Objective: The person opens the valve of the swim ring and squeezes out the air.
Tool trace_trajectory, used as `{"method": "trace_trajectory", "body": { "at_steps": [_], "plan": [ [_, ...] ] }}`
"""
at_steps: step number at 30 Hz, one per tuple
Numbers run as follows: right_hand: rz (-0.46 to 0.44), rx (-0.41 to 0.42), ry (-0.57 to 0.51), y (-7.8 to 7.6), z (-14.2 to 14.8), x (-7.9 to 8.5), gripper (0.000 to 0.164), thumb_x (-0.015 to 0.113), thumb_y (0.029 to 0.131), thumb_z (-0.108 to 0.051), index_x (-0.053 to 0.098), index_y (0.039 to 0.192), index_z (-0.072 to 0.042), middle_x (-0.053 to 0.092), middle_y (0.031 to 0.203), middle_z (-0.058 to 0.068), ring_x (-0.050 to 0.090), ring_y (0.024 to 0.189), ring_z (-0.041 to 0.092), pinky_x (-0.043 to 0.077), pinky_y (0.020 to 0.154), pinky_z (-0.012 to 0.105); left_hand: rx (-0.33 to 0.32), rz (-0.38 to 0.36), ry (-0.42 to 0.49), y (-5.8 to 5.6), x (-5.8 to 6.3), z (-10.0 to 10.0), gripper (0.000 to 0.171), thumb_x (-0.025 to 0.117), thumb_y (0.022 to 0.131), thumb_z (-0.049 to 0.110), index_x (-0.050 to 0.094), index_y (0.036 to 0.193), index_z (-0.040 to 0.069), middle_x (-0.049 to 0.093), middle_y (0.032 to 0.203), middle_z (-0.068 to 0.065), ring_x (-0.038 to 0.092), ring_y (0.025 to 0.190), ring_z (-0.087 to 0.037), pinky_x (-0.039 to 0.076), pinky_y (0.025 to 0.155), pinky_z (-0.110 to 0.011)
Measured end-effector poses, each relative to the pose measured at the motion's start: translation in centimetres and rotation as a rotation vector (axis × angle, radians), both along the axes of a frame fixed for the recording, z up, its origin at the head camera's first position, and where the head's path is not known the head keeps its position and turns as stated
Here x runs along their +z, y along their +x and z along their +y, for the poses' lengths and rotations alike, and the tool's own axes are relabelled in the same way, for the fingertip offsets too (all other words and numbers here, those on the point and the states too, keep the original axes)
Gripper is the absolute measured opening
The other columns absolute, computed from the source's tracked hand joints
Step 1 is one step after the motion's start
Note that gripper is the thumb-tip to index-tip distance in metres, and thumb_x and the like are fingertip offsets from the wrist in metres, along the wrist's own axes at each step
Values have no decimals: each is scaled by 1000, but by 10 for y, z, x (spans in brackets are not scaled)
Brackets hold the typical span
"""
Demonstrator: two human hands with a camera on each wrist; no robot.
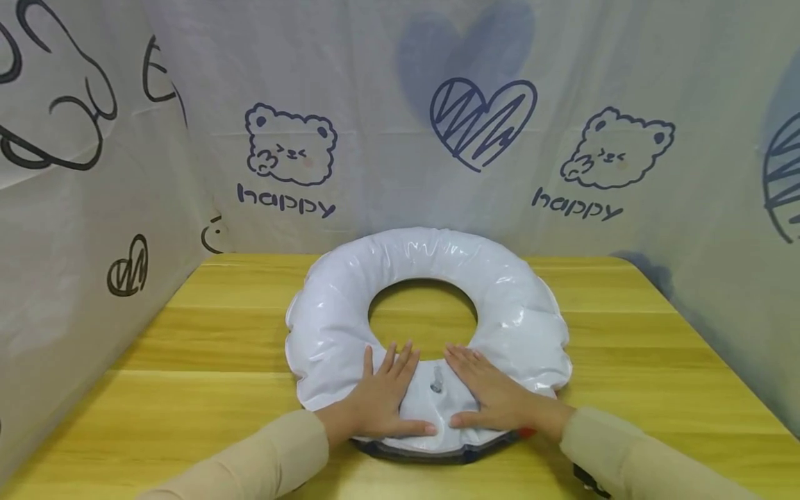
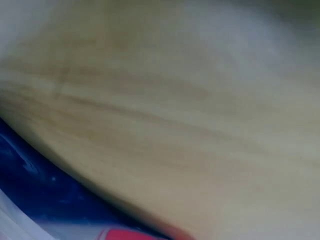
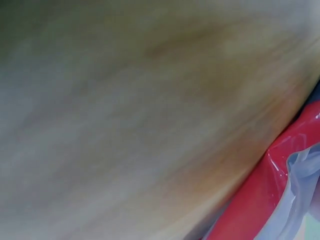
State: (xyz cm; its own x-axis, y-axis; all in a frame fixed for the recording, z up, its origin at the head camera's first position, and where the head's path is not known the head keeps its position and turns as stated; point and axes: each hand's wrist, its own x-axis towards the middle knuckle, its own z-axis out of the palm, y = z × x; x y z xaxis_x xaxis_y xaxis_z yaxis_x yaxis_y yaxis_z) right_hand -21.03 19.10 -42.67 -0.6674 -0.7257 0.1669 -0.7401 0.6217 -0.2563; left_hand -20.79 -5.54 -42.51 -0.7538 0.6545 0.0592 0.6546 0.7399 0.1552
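Observation:
A white inflatable swim ring (image 1: 334, 305) lies flat on the table in the head view, puffed up with creases along its seam. My left hand (image 1: 382, 397) rests on the near part of the ring, fingers straight and spread, thumb pointing right. Opposite it, my right hand (image 1: 496, 399) lies on the same part with straight fingers and its thumb pointing left. Between the two hands stands a small clear valve (image 1: 437, 380). The ring's lower side shows dark blue (image 2: 45, 185) in the left wrist view and red (image 3: 260, 195) in the right wrist view.
The ring lies on a yellow wood-grain table (image 1: 206, 333), whose surface also shows through the ring's hole. Pale curtains (image 1: 381, 160) printed with bears, hearts and "happy" hang behind and at both sides. Both wrist views are mostly blurred tabletop.

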Motion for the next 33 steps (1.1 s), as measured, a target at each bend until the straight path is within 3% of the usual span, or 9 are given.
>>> {"method": "trace_trajectory", "body": {
  "at_steps": [10, 21, 24, 30, 33],
  "plan": [
    [11, -20, 99, -1, -4, -2, 93, 50, 85, -60, 22, 144, 5, 19, 152, 23, 18, 141, 38, -17, 109, 18, 20, -29, -120, 0, -1, 2, 106, 37, 77, 80, 9, 150, 8, 13, 156, -12, 7, 141, -43, -2, 103, -71],
    [20, -28, 174, 1, -5, -3, 91, 47, 87, -59, 17, 146, 5, 14, 153, 22, 15, 142, 37, -24, 106, 16, 28, -20, -230, 1, 3, 6, 94, 38, 79, 78, 20, 149, 18, 12, 157, -6, 7, 142, -42, -1, 104, -70],
    [19, -30, 186, 2, -5, -2, 87, 45, 88, -59, 19, 146, 2, 15, 154, 21, 14, 142, 38, -22, 107, 18, 24, 1, -245, 1, 4, 8, 93, 39, 78, 77, 23, 148, 19, 12, 157, -3, 8, 142, -41, 0, 104, -71],
    [-12, -35, 203, 3, -6, 1, 82, 43, 90, -58, 23, 146, -2, 17, 154, 20, 14, 142, 38, 1, 116, 41, 23, 18, -272, 1, 6, 9, 92, 37, 79, 78, 23, 148, 19, 14, 157, 0, 9, 142, -41, 1, 104, -71],
    [-30, -34, 213, 3, -6, 2, 79, 43, 91, -56, 24, 146, -2, 18, 154, 19, 13, 142, 38, -10, 115, 33, 30, -17, -255, 2, 9, 9, 88, 34, 83, 75, 23, 148, 18, 14, 157, -1, 8, 143, -40, 0, 104, -70]
  ]
}}
